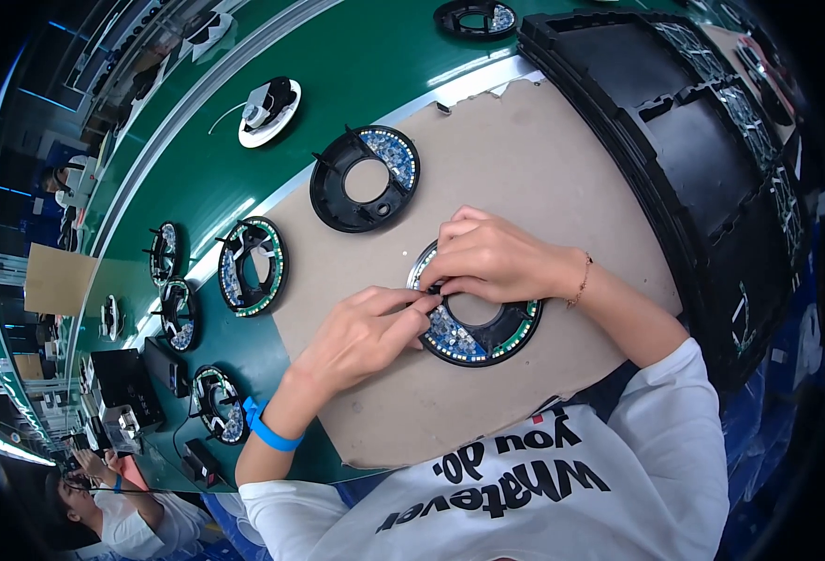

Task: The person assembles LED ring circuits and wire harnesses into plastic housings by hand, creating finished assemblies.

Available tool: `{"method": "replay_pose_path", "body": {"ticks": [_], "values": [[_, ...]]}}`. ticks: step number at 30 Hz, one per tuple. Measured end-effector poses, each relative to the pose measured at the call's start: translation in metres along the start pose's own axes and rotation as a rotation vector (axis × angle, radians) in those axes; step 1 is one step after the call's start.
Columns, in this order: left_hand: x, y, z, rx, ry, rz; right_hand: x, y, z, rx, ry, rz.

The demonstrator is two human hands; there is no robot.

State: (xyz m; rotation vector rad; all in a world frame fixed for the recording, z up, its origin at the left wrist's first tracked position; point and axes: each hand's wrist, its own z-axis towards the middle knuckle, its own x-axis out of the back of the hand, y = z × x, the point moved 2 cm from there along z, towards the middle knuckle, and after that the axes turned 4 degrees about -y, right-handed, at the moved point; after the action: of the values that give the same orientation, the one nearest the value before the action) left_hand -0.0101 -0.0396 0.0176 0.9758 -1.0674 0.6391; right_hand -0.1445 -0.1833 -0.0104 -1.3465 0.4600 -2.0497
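A round black ring-shaped housing [481, 348] lies on the cardboard in front of me. It has a blue circuit board on one side and a strip of small LEDs round its rim. My left hand [370, 332] reaches in from the left with its fingertips pinched at the housing's left edge. From the other side, my right hand [492, 257] bends over the top of the ring, and its fingers are closed at the same spot. A small dark piece shows between the fingertips; its kind is hidden.
The cardboard sheet [487, 140] covers the green table [356, 70]. Beyond my hands lies another black ring housing [328, 192]; several more stand at the left. A white disc-shaped part [282, 126] sits farther back. Black trays [684, 168] are stacked on the right. Another person [132, 510] sits at lower left.
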Motion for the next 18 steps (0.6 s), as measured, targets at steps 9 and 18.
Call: {"method": "replay_pose_path", "body": {"ticks": [9,18], "values": [[0.004,0.001,0.008,-0.033,-0.084,0.047,0.003,-0.002,0.000,-0.042,-0.036,0.056],[-0.005,-0.002,0.003,-0.115,-0.014,0.140,0.001,-0.001,-0.001,-0.028,-0.041,0.025]]}}
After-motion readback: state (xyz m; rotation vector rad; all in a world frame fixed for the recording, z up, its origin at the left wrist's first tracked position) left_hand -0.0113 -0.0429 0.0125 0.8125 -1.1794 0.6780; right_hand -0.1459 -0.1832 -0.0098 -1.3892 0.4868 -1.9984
